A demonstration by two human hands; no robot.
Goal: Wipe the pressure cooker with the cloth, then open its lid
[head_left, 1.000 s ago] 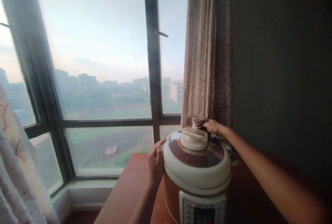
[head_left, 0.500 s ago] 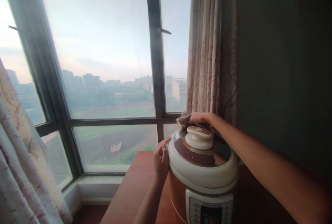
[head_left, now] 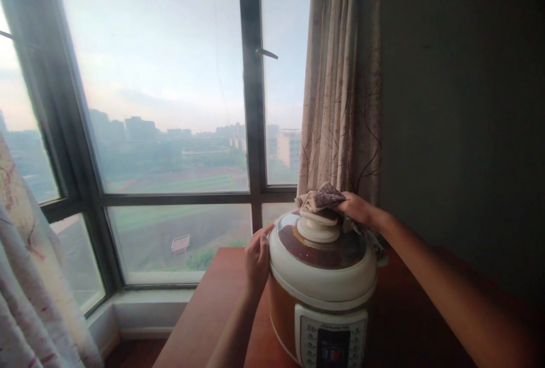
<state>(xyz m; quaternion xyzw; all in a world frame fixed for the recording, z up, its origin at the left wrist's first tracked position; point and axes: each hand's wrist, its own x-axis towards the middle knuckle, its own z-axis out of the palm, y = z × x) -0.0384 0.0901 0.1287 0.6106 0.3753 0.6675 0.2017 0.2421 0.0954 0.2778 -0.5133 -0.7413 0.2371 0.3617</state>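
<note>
An electric pressure cooker [head_left: 323, 300] with a cream lid and brown body stands on a reddish wooden table [head_left: 208, 317]. My left hand [head_left: 256, 260] presses against the left side of the lid rim, fingers curved around it. My right hand [head_left: 356, 207] is closed on a brownish patterned cloth [head_left: 320, 197] that lies over the cream knob [head_left: 317, 226] on top of the lid. A control panel [head_left: 332, 342] with buttons faces me on the cooker's front.
A large window [head_left: 170, 101] with dark frames fills the left and centre, with a handle on the upright. A patterned curtain [head_left: 340, 84] hangs behind the cooker. Another curtain [head_left: 29, 277] hangs at the far left. A dark wall is on the right.
My right hand has moved the cloth from behind the knob onto the top of the knob. My left hand stays on the lid's left side.
</note>
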